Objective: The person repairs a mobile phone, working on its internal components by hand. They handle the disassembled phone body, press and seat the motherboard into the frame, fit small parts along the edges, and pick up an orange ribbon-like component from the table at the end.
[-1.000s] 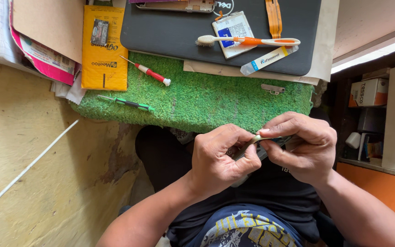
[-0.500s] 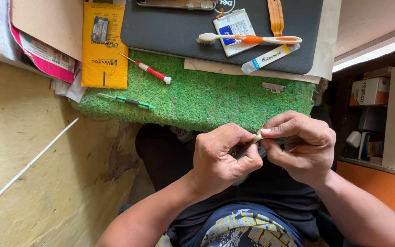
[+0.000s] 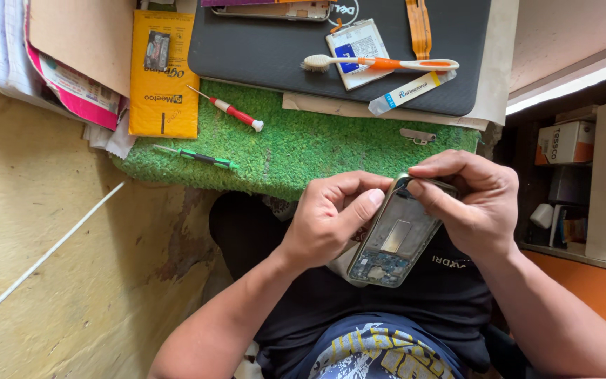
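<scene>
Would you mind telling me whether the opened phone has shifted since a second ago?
Yes. The opened phone now tilts its inside up toward the camera and hangs lower below the green mat's edge, between both hands.

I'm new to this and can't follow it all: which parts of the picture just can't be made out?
- Opened phone, head view: its top end is hidden under the fingers of the right hand.
- Its left edge: covered by the left hand.
- Circuit board parts at its lower end: too small to tell.
- Laptop: cut off by the top edge.
</scene>
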Demonstrator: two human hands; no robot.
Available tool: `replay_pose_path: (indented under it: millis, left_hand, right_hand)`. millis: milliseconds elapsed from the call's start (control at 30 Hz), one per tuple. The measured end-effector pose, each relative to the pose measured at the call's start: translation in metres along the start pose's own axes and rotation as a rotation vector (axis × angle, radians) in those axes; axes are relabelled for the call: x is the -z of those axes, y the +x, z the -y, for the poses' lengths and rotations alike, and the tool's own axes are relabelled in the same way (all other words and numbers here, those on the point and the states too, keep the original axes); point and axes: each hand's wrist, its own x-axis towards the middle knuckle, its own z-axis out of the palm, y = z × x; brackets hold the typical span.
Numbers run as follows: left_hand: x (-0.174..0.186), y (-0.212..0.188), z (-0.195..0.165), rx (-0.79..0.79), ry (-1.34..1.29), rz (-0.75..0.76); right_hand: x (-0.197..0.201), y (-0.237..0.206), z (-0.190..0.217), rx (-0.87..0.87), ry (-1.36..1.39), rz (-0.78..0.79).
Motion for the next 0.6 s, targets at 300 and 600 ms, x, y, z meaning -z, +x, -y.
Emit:
replay_pose_path:
  millis: [300, 600]
  left_hand:
    - [0.012, 0.006, 0.019, 0.003, -0.027, 0.012]
    - [0.023, 0.010, 0.000, 0.103, -0.096, 0.206]
  right_hand:
    - [0.002, 0.000, -0.002, -0.100, 0.035, -0.025]
    - [0.005, 0.005, -0.001, -0.088, -0.034, -0.038]
